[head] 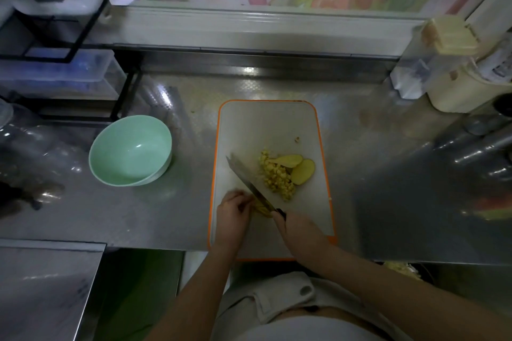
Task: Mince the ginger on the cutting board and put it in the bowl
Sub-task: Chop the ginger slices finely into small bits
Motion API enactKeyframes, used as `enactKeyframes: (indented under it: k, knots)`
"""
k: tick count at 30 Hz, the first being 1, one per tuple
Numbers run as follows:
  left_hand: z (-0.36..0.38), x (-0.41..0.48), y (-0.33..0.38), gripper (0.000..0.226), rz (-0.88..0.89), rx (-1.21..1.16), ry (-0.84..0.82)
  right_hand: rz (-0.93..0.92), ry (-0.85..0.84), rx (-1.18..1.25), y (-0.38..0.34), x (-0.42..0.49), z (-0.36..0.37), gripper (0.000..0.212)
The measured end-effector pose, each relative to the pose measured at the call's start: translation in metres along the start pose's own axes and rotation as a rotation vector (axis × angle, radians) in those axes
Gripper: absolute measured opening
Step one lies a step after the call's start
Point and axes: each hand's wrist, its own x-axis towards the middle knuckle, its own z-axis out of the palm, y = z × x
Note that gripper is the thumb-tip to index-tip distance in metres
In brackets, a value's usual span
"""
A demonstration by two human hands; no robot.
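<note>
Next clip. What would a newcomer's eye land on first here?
The orange-rimmed cutting board at centre draws the eye, with a yellow pile of minced ginger beside two uncut ginger slices. At its near end the right hand grips a knife while the left hand holds a ginger piece by the blade. A pale green bowl, empty, sits left of the board on the steel counter.

Minced ginger (277, 178) and 2 ginger slices (296, 165) lay on the orange-rimmed cutting board (266, 122); the green bowl (130, 149) sat left.
</note>
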Motion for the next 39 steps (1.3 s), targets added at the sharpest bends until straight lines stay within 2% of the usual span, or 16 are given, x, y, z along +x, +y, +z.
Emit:
enactKeyframes:
  k: [1,2,5,11,15,21,25,27,30,32,36,39]
  knots:
    - [0.000,0.000,-0.001,0.014,-0.003,0.003,-0.005,0.040,-0.092,0.021,-0.003,-0.002,0.001,0.052]
    - [0.001,0.000,-0.001,0.015,-0.005,0.007,-0.010,0.086,-0.167,-0.001,-0.003,-0.002,0.006,0.057]
    - [0.001,0.001,-0.001,0.016,-0.003,0.003,-0.024,0.112,-0.127,-0.023,-0.001,0.005,0.011,0.041]
    - [0.002,0.000,-0.002,0.013,0.007,0.012,-0.022,0.209,-0.247,0.180,0.006,0.011,0.008,0.039]
    - [0.001,0.000,-0.002,0.011,0.008,0.011,-0.034,0.193,-0.188,0.227,0.015,0.016,-0.002,0.039]
    - [0.000,-0.001,0.003,0.007,0.001,0.015,-0.031,0.086,-0.171,0.163,0.012,0.020,-0.007,0.042]
    - [-0.001,-0.001,0.002,0.010,0.025,0.041,-0.034,0.136,-0.153,0.198,0.014,0.021,-0.014,0.052]
    - [-0.003,0.000,0.001,0.019,0.030,0.055,-0.077,0.129,-0.156,0.215,0.015,0.021,-0.018,0.046]
    - [-0.006,-0.001,-0.002,0.049,0.072,0.134,-0.230,0.109,-0.153,0.219,0.013,0.018,-0.024,0.038]
    - [-0.006,-0.002,-0.002,0.061,0.114,0.196,-0.277,0.104,-0.141,0.221,0.014,0.016,-0.024,0.036]
    - [-0.003,-0.004,0.000,0.048,0.230,0.317,-0.261,0.105,-0.069,0.195,0.018,0.010,-0.020,0.043]
    - [0.000,-0.004,-0.001,0.038,0.218,0.304,-0.212,0.146,-0.140,0.221,0.018,0.006,-0.023,0.049]
